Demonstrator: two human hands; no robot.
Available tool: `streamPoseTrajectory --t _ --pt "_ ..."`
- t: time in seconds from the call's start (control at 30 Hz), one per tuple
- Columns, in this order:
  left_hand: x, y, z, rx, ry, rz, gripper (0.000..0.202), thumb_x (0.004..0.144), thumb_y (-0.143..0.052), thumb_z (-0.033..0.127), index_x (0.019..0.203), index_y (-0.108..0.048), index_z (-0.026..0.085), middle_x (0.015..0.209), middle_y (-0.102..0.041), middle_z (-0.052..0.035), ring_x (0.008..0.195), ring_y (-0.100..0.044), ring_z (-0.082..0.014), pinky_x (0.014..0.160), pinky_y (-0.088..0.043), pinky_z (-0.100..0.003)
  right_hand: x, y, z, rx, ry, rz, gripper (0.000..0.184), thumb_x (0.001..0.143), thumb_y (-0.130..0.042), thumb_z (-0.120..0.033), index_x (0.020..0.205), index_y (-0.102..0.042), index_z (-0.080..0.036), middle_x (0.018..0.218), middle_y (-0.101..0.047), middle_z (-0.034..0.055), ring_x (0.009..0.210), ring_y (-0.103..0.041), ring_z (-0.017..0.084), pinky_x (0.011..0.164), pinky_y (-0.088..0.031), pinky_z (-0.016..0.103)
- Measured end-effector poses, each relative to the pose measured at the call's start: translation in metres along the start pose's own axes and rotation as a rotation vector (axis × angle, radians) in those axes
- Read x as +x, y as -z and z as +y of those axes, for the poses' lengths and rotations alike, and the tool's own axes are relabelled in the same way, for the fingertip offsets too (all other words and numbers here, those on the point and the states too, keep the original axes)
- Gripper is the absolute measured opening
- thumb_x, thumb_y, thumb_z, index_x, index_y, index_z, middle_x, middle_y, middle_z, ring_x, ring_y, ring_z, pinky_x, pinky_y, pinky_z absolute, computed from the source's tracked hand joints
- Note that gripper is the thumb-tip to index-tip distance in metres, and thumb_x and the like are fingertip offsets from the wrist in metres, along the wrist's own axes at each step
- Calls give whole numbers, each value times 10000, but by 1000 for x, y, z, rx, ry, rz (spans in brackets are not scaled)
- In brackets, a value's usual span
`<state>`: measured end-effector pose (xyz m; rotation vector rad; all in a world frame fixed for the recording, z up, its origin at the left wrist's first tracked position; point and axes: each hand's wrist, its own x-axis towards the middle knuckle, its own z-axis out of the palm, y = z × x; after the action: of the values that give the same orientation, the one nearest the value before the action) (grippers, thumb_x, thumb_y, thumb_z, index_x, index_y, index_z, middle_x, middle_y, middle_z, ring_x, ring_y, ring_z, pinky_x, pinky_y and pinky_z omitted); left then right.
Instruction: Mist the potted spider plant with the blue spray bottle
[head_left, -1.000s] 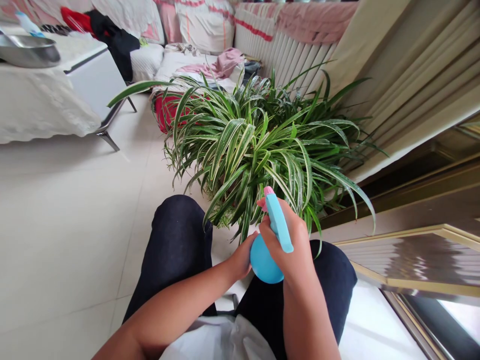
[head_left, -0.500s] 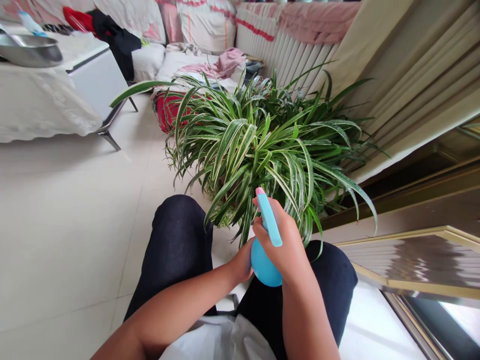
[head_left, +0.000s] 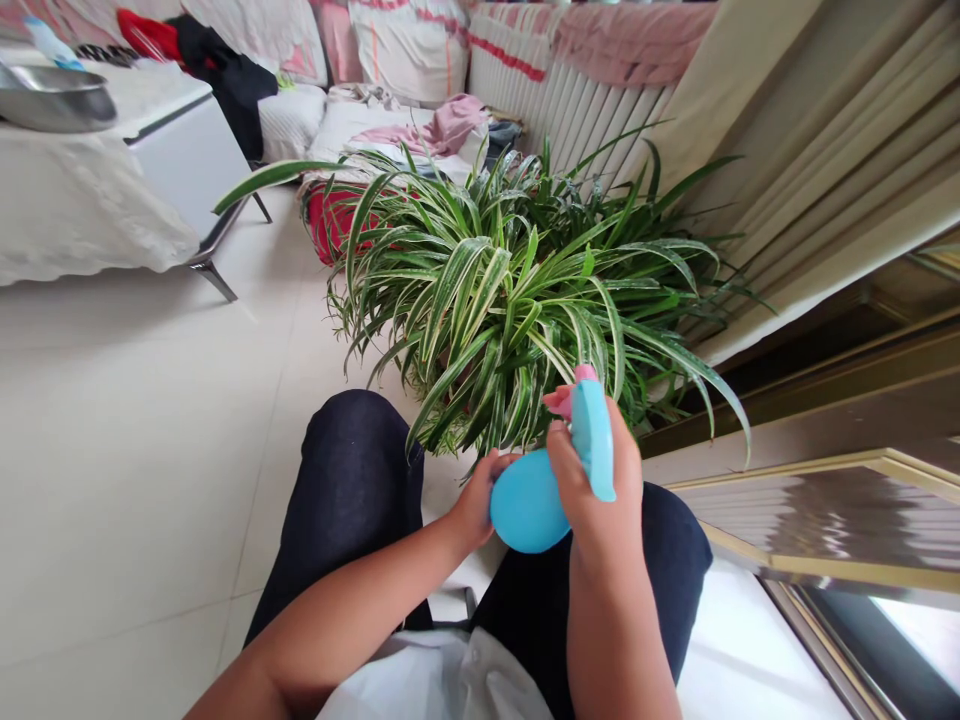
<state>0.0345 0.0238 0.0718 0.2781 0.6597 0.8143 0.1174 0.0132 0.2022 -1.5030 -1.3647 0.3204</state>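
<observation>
A blue spray bottle with a pink nozzle is tilted between my hands, above my lap. My right hand is wrapped round its neck and spray head, the fingers near the pink trigger. Against the left side of the bottle's round body, my left hand grips it, its far fingers partly hidden. Just beyond the nozzle spreads a bushy spider plant with long green and white striped leaves, some of them shiny. The nozzle points forward at the leaves on the plant's near right side.
A cloth-covered table holding a metal bowl stands at the left. Behind the plant are a red item, a sofa seat with clothes and a white radiator. A curtain and a gold-framed panel border the right.
The spray head has swung to the right with my right hand, so the bottle leans more. My left hand has shifted slightly up and left with the bottle's body.
</observation>
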Motion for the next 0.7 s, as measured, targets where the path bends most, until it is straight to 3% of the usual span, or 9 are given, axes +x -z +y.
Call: streamPoseTrajectory --t 0.07,0.17,0.33,0.43,0.57,0.7 --pt "0 1 8 -40 -43 51 445 852 -471 519 881 -714 148 844 -762 -73 946 -687 -278 888 -492 -387 0 3 2 27 -29 77 196 802 -546 -220 983 -618 -232 1057 -688 56 855 -656 211 733 -524 362" --pt "-1 1 15 -135 8 73 462 890 -407 482 957 -722 152 926 -772 -81 973 -691 -273 894 -494 -386 0 6 4 43 -65 113 262 821 -556 -248 1077 -611 -242 1115 -682 62 863 -655 218 734 -524 384" --pt "2 1 5 -174 135 -99 369 865 -508 411 967 -723 128 978 -774 -98 1089 -663 -274 996 -439 -371 5 3 7 -36 -67 32 264 809 -556 -280 1062 -607 -226 1111 -694 85 928 -662 244 769 -522 396" --pt "7 6 -8 -174 195 -182 388 828 -574 459 956 -723 125 953 -775 -111 1047 -677 -297 995 -426 -396 10 -4 11 -102 -45 -60 228 786 -521 -257 999 -593 -216 1021 -711 87 842 -670 232 730 -524 378" --pt "11 10 -19 -162 192 -69 366 809 -583 465 909 -724 141 852 -777 -88 972 -696 -282 959 -437 -379 15 -14 20 -157 -39 -128 196 726 -498 -213 909 -568 -217 825 -692 53 681 -646 212 622 -506 343" --pt "8 5 -17 -80 143 -31 371 775 -602 484 891 -726 154 833 -773 -77 953 -691 -267 937 -455 -363 14 -15 20 -145 -53 -98 133 743 -511 -225 864 -565 -215 765 -667 40 658 -636 210 622 -510 353"
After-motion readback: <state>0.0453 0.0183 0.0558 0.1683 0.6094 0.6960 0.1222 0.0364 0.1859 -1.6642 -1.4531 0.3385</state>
